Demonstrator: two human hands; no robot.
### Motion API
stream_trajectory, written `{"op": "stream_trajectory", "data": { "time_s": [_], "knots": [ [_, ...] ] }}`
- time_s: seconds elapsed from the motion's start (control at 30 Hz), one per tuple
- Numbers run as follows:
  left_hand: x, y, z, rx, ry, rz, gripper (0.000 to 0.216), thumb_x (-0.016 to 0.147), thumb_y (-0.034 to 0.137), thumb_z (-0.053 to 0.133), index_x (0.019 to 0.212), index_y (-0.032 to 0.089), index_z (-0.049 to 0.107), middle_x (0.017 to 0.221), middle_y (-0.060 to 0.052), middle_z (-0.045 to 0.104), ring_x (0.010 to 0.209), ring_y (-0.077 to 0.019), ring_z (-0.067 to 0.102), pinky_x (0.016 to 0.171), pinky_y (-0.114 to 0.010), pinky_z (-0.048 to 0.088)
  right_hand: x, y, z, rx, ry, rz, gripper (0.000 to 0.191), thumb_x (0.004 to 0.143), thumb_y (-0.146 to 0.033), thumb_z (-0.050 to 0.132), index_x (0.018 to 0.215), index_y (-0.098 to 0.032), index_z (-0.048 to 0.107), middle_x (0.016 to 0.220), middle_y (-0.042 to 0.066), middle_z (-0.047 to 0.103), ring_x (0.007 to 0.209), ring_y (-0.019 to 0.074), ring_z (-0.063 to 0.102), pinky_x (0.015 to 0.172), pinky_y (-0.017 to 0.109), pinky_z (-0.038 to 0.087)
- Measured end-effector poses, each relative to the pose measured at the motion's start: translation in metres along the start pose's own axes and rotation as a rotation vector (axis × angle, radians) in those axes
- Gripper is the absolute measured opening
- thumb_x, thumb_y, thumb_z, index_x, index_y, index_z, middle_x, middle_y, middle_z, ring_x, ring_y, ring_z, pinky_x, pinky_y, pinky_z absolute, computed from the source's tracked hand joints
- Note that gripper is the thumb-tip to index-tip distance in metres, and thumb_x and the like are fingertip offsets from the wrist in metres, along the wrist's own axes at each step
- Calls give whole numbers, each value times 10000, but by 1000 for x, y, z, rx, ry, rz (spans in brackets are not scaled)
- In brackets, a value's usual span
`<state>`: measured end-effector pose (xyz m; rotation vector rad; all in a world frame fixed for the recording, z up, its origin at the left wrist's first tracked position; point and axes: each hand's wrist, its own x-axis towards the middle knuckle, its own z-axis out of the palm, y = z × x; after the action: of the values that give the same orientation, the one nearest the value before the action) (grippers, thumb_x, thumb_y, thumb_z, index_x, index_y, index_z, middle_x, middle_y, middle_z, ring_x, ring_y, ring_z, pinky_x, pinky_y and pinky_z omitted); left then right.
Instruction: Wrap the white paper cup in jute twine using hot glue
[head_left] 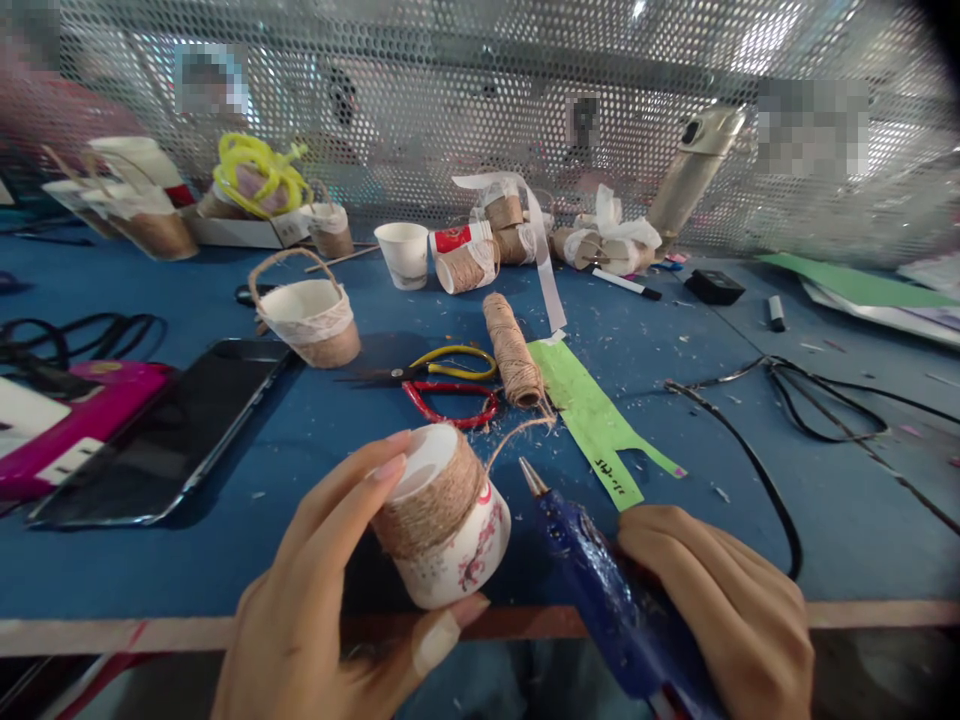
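Note:
My left hand [322, 590] grips a paper cup [480, 560] tilted on its side, fingers on its base end and thumb at the rim. Brown twine [435, 500] is wound round about half of the cup; a pink blossom print shows on the rest. From the winding a strand runs to the twine roll [514, 350] lying behind. In my right hand [720, 600] is a blue hot glue gun [592, 590], its metal nozzle pointing up and left, just right of the cup and apart from it. Scissors [450, 385] with yellow and red handles lie behind the cup.
A phone [180, 430] and a magenta power strip [90, 430] lie left. A small twine-and-lace basket [315, 325] and a white cup [403, 255] stand farther back. Green paper [585, 420] lies centre-right, a black cord [750, 450] right. A perforated metal screen [450, 90] borders the back.

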<state>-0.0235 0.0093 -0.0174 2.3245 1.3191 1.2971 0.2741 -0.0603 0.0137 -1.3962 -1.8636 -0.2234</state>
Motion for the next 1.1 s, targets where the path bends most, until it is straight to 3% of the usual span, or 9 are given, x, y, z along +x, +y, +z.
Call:
{"op": "stream_trajectory", "data": {
  "time_s": [0.17,0.5,0.7,0.83,0.93,1.1],
  "knots": [
    [-1,0,0,-6,11,-7,888,1062,633,895,1854,478,526,1827,-29,718,1650,-324,761,1257,-401,755,1,-1,-1,14,-3,4,233,1257,-362,429,1203,-259,630,991,68,766,851,241,804,799,388,536],
    [1,1,-3,1,6,-23,905,1054,632,895,1861,490,509,1808,-86,733,1588,-407,809,1242,-527,777,0,3,-2,-23,-2,-31,308,1304,-431,391,1208,-254,625,986,53,764,830,230,810,802,365,538],
    [2,2,-1,23,2,-6,904,1068,636,882,1870,490,491,1807,-65,729,1604,-354,800,1255,-443,756,3,18,-10,-36,-90,-163,273,1291,-427,455,1246,-235,644,1015,60,806,843,219,849,762,340,572],
    [3,2,0,33,2,-6,891,1065,668,874,1857,488,511,1789,-76,743,1583,-374,813,1237,-476,772,3,17,-9,-25,-81,-123,315,1305,-461,427,1242,-238,640,1012,57,797,833,216,838,770,343,576],
    [1,1,0,20,3,-21,901,1047,646,896,1852,493,521,1802,-85,731,1569,-398,819,1227,-515,784,1,11,-5,-9,-62,-101,213,1272,-381,473,1217,-248,629,996,43,775,824,210,825,773,341,559],
    [0,0,-1,16,0,-24,921,1033,637,907,1854,498,515,1814,-73,721,1583,-393,808,1233,-507,780,0,1,-1,-3,-9,-4,233,1261,-362,430,1200,-258,629,996,53,763,839,232,807,811,376,534]
  ]
}}
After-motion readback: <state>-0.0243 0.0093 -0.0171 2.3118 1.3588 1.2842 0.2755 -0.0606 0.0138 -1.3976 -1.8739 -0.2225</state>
